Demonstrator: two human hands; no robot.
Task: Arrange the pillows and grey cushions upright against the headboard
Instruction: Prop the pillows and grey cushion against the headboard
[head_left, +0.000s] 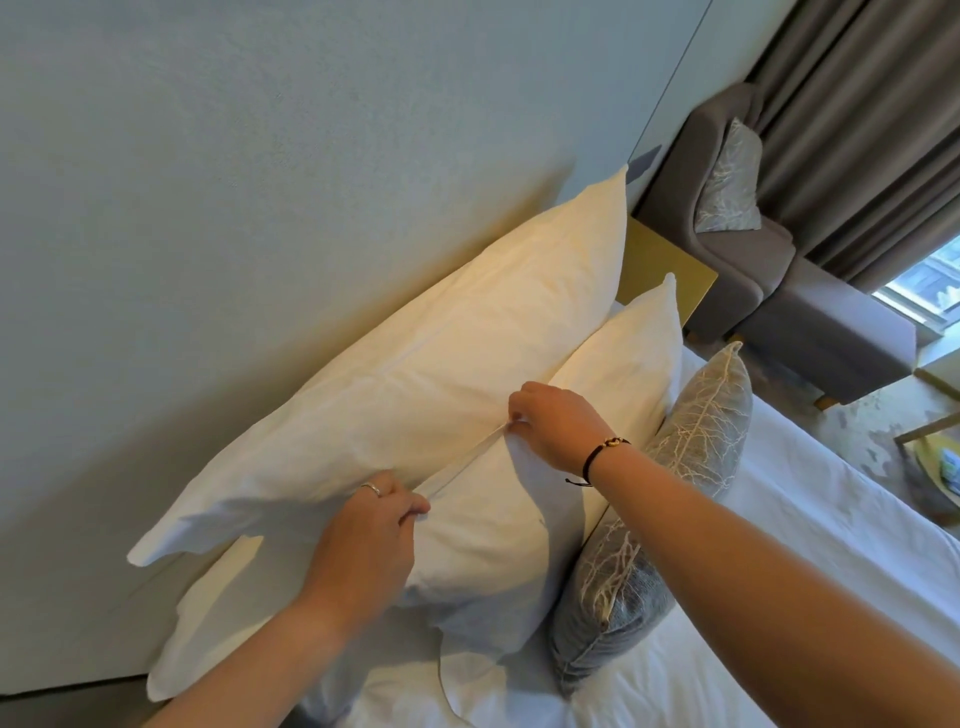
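Pinching the top seam of the front white fabric pillow (524, 499): left hand (363, 540), lower centre of frame, thumb and fingers closed on the edge; right hand (556, 426), centre, fingertips nipped on the same seam further along. Both grips small, nothing else held.

Head view. Front pillow standing nearly upright at centre, leaning on the larger rear white pillow (415, 364), which rests against the pale padded headboard (208, 208) filling upper left. Patterned grey cushion with pale branch print (691, 467) propped just right of the front pillow, touching it, on the white bed sheet (779, 545) at lower right. Only one grey cushion seen on the bed. Grey armchair (753, 260) with another patterned cushion at upper right, grey-brown curtain (883, 130) beyond.

Handling, judged: pillows light, soft, prone to slumping; seam pinch good for tugging upright, poor for lifting — cover may slide over the filling. Better hold at both top corners or flat hands on the sides. Grey cushion looks firmer, likely to stand with a grip on its upper edge.
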